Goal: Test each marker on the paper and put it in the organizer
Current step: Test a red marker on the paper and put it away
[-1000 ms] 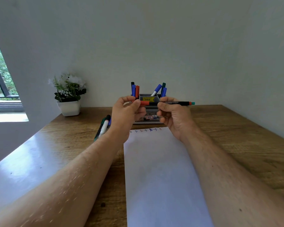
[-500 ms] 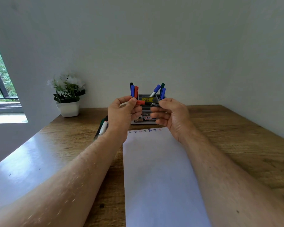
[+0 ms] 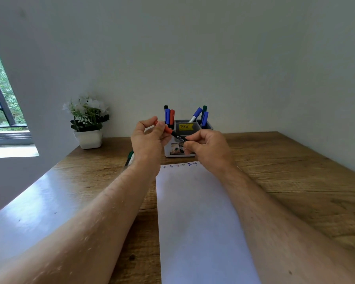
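Both hands hold one marker (image 3: pixel 177 136) in the air before the organizer (image 3: pixel 188 140): the left hand (image 3: pixel 149 139) pinches its red cap at 10 o'clock, the right hand (image 3: pixel 208 149) grips its black barrel at 4 o'clock, above the paper (image 3: pixel 201 222).

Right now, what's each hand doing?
Left hand: pinching the marker's red cap.
Right hand: gripping the marker's black barrel.
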Motion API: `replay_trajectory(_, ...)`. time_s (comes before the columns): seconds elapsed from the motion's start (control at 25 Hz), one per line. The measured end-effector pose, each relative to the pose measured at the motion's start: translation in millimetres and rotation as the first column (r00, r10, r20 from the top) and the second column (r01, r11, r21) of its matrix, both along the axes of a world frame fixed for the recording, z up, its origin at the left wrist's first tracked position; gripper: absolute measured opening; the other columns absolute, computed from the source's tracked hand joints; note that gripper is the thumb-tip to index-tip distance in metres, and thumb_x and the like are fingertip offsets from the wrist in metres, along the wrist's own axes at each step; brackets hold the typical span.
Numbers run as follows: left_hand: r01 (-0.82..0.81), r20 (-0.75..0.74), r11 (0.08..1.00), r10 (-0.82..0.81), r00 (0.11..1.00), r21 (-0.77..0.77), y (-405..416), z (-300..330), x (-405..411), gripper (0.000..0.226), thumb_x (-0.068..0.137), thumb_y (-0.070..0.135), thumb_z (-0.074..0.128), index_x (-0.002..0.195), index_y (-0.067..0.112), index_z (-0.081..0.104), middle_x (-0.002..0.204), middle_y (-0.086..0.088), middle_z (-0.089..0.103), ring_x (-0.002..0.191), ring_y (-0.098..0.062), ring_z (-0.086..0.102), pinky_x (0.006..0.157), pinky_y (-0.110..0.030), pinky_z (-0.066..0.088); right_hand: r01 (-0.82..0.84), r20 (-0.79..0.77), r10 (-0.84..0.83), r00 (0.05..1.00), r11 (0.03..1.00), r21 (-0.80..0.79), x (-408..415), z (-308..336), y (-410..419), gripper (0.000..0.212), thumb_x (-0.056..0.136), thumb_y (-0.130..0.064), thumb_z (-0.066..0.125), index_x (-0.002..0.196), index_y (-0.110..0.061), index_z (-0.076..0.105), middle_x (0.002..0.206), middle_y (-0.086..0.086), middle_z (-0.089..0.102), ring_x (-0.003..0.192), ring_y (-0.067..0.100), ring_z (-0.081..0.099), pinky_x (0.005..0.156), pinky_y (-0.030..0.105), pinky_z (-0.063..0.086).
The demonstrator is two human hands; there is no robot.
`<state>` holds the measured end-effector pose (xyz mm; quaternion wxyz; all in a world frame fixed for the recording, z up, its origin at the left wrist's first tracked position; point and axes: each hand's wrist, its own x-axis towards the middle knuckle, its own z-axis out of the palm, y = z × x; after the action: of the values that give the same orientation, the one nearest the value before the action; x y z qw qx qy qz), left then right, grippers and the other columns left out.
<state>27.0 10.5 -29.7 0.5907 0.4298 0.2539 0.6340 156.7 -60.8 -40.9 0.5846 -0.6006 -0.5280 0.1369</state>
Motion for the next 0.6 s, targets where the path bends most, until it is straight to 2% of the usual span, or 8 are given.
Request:
replay_trajectory(0.16,0.032,-0.021,0.999,-0.032,0.999,0.023,0.1,-2.2,-4.7,0.021,0.093,0.004,0.062,0.11,0.016,0.059,0.087,-0.007,0.072,0.081,-0.016,0.073,0.076,-0.034,0.061,-0.018,-0.025,0.017,1.0,0.998,-0.054,-2.5,2.1,-0.9,0.01,0.092,-0.009,0.067,0.086,-0.017,0.064,0.078,0.006,0.073,0.054,0.001,0.066,0.05,0.014,0.044)
replay_trajectory(0.28,0.054,-0.038,0.998,-0.053,0.998,0.034,-5.5,-2.7,-1.0,0.036,0.089,-0.005,0.064,0.111,0.023,0.058,0.099,-0.009,0.072,0.086,-0.019,0.075,0.076,-0.035,0.062,-0.053,-0.074,0.047,0.996,0.995,-0.084,-4.0,1.7,-1.9,0.004,0.095,-0.01,0.063,0.092,-0.013,0.065,0.075,0.008,0.072,0.04,-0.003,0.054,0.047,0.017,0.038)
replay_trajectory(0.44,0.067,-0.031,0.995,-0.065,0.997,0.069,-13.7,0.4,8.3,0.052,0.086,-0.012,0.064,0.117,0.03,0.054,0.105,-0.008,0.072,0.091,-0.022,0.075,0.074,-0.036,0.062,-0.071,-0.109,0.063,0.992,0.995,-0.073,-3.4,2.2,-2.6,0.006,0.097,-0.014,0.061,0.093,-0.014,0.064,0.075,0.009,0.073,0.039,0.007,0.052,0.039,0.022,0.041)
replay_trajectory(0.6,-0.039,-0.126,0.982,0.063,0.99,0.186,-19.5,4.2,8.7,0.053,0.086,-0.006,0.068,0.121,0.03,0.053,0.107,-0.008,0.071,0.089,-0.018,0.075,0.074,-0.034,0.062,-0.028,-0.033,0.025,0.999,0.997,-0.068,-1.3,0.4,-1.5,0.01,0.098,-0.023,0.061,0.1,-0.015,0.066,0.087,0.007,0.074,0.048,0.015,0.062,0.042,0.024,0.048)
